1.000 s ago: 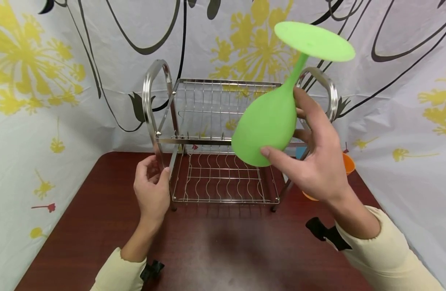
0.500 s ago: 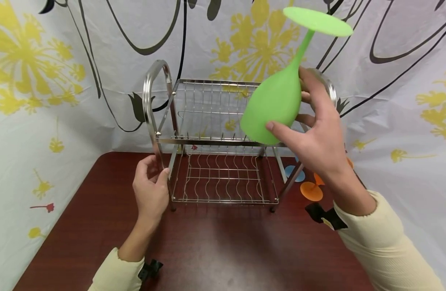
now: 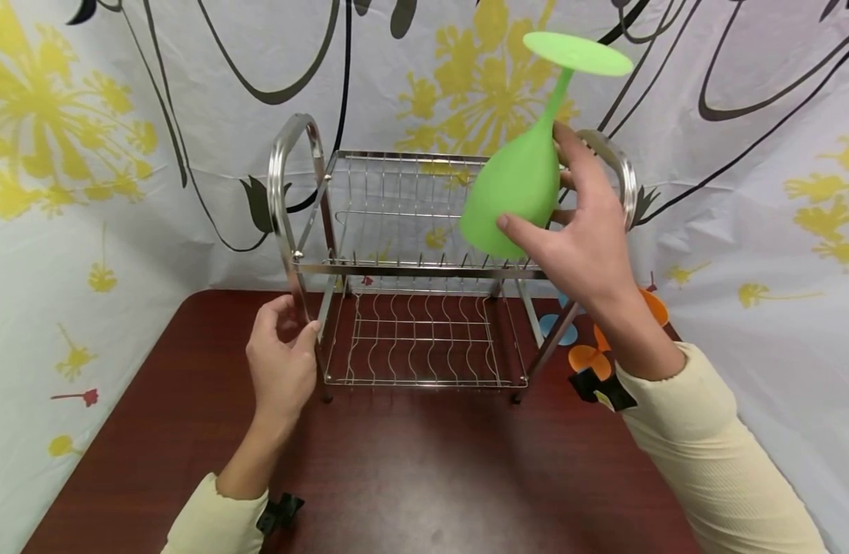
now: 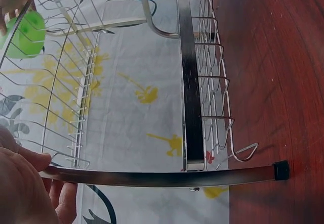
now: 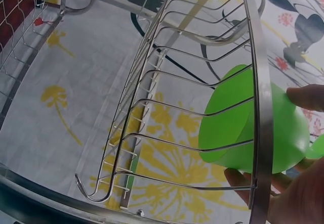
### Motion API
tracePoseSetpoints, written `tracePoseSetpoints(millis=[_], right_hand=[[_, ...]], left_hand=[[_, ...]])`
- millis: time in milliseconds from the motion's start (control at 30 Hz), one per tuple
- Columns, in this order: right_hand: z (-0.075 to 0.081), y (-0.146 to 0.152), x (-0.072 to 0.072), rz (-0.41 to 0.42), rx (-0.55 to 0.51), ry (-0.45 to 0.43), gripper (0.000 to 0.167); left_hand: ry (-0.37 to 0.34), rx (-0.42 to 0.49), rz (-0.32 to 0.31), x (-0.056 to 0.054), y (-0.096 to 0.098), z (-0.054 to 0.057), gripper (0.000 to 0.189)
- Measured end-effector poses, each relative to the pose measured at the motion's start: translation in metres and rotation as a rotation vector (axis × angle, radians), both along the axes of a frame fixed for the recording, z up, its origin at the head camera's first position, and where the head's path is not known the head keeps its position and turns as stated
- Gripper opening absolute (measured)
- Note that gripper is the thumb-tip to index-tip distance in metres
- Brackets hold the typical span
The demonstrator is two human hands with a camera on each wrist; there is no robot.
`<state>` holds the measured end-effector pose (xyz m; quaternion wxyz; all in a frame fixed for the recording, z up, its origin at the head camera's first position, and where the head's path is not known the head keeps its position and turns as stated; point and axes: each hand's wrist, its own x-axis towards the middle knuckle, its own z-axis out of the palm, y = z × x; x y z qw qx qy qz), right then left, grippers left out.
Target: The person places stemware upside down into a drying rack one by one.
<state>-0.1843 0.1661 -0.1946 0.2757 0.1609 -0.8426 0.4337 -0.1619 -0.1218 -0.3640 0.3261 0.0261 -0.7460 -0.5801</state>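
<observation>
A two-tier metal dish rack (image 3: 424, 271) stands on the table. My left hand (image 3: 284, 362) grips its left front leg, thumb and fingers around the metal, as the left wrist view also shows. My right hand (image 3: 587, 231) holds a green goblet (image 3: 517, 188) by its bowl, upside down with the round foot on top and the stem tilted right. The goblet is over the right part of the upper tier. In the right wrist view the green bowl (image 5: 238, 118) shows through and beside the upper rack's wires, its open mouth facing down toward them.
Orange goblets (image 3: 590, 360) and blue ones (image 3: 559, 329) sit on the table at the rack's right, partly hidden behind the right arm. The lower wire tier (image 3: 424, 338) is below. A patterned white sheet (image 3: 189, 254) hangs behind and at both sides.
The green goblet went up in my right hand, then slightly left and down over the upper tier, turning more upright. My left hand keeps its grip on the leg.
</observation>
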Motion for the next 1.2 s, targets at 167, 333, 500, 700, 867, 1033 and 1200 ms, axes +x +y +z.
tracePoseSetpoints(millis=[167,333,500,700,867,1033,1200], right_hand=[[0.0,0.0,-0.006,-0.028,0.05,0.016,0.086],[-0.001,-0.001,-0.013,-0.073,0.103,0.022,0.084],[-0.003,-0.001,-0.019,-0.115,0.15,-0.002,0.085],[-0.003,0.001,-0.025,-0.151,0.182,-0.053,0.09],[0.002,0.0,-0.028,-0.19,0.225,-0.182,0.095],[0.005,-0.001,-0.031,-0.211,0.269,-0.256,0.095],[0.006,0.0,-0.032,-0.212,0.293,-0.295,0.095]], left_hand=[[0.007,-0.021,0.005,-0.001,-0.001,-0.001,0.033],[0.005,-0.031,0.007,-0.002,-0.002,-0.002,0.034],[0.009,-0.043,0.011,-0.001,-0.002,-0.002,0.035],[0.006,-0.061,0.006,-0.002,-0.001,-0.002,0.035],[0.012,-0.068,0.006,-0.002,0.0,-0.001,0.035],[0.019,-0.064,0.0,-0.002,0.003,0.0,0.035],[0.022,-0.07,-0.001,-0.003,0.004,0.0,0.035]])
